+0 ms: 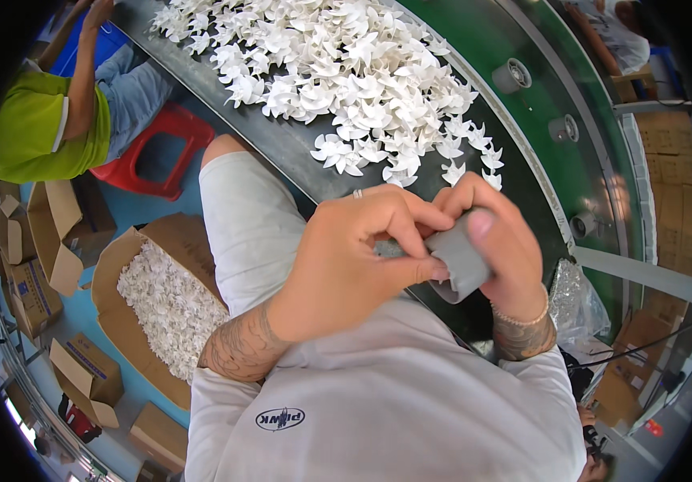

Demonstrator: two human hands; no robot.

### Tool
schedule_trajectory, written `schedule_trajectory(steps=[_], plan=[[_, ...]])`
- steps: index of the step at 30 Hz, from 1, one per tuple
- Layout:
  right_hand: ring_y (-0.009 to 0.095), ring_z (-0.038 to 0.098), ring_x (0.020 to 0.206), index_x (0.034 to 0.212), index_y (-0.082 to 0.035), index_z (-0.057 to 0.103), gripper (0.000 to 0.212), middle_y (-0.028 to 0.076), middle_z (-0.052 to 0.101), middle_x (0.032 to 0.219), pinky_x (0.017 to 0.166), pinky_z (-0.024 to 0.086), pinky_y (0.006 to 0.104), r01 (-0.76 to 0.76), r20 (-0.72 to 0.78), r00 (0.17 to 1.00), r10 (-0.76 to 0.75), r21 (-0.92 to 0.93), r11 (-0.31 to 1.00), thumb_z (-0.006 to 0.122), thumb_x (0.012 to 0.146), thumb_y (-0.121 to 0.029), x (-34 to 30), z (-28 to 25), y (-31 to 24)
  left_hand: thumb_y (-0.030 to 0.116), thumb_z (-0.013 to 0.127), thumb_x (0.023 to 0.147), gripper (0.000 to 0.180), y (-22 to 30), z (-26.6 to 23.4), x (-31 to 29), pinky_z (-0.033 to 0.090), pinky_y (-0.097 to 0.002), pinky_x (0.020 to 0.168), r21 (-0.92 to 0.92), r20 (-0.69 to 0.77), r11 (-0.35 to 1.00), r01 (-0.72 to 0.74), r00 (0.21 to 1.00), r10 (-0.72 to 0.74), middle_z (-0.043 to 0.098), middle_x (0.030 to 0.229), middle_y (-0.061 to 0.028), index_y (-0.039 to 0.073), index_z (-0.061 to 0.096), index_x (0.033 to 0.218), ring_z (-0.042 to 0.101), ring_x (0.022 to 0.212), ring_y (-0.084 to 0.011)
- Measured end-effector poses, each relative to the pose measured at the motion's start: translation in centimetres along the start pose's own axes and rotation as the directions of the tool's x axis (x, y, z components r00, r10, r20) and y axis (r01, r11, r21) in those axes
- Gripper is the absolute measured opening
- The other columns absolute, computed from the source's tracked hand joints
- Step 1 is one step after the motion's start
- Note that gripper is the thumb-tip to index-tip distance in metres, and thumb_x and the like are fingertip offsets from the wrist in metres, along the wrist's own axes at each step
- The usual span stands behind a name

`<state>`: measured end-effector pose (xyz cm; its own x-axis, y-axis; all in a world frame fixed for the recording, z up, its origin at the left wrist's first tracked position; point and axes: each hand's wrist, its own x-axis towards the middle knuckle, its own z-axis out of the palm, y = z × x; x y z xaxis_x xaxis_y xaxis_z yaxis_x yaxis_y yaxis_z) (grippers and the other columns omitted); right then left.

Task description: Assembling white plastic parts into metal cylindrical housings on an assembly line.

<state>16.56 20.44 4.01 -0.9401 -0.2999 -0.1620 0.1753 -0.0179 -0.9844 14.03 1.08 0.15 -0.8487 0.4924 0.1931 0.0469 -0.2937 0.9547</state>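
Right hand [513, 255] is clamping a grey, hollow plastic cylinder [462, 251], open end facing bodyward. Left hand [352, 251] is meeting that rim thumb-first; can't tell whether it's pinching.

White bladed pieces [346, 72] lie heaped on the dark worktop [282, 143], grey cylinders [510, 77] on the green belt [540, 101].

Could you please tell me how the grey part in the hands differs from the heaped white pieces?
The grey part is tube-like with an open end, while the white pieces have curved, pointed blades. The right hand grips the grey part, while the white pieces lie loose on the dark surface.
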Motion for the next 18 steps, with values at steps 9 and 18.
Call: schedule_trajectory(steps=[9,18], plan=[[0.011,0.049,0.084,0.095,-0.001,0.053,0.031,0.005,0.053,0.089,0.075,0.041,0.0262,-0.177,0.025,0.984,0.175,0.090,0.980,0.054,0.092,-0.032,-0.6,-1.7,0.2,-0.001,0.081,0.070,0.031,0.1,0.3,1.1,0.053,-0.0320,0.074,0.345,0.188,0.905,-0.249,0.963,0.194,0.068,0.098,-0.0120,0.004,0.058,0.090,0.064,0.084,-0.0216],[0.030,0.064,0.084,0.110,-0.001,0.059,0.042,0.015,0.065,0.090,0.073,0.049,0.0401,-0.700,-0.749,0.528,-0.401,-0.651,0.294,0.053,0.095,-0.040,-2.1,-26.0,2.1,0.003,0.074,0.079,0.028,-6.5,3.4,0.5,0.054,-0.0293,0.060,0.465,0.228,0.834,-0.298,0.950,0.212,0.066,0.102,-0.0123,0.004,0.066,0.105,0.066,0.076,-0.0211]])
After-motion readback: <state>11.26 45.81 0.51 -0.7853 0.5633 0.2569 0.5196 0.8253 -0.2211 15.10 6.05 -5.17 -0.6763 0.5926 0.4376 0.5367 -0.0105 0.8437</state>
